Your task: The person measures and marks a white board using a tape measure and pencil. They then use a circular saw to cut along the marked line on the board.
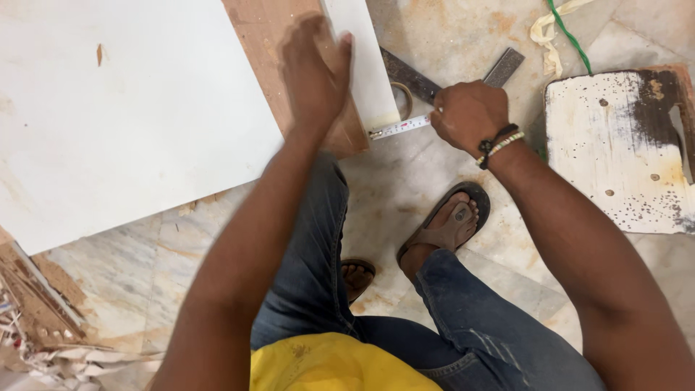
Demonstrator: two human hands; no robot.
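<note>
The left hand (315, 72) lies flat, fingers together, pressed on a narrow white laminated strip (365, 65) that rests on a brown plywood piece (271, 43). Just right of the strip's lower end, the right hand (469, 116) is curled closed on a tape measure, whose white blade (398, 128) runs to the strip's corner. A steel try square (434, 83) lies on the marble floor (145, 268) behind the blade. A large white board (123, 116) lies left of the plywood.
</note>
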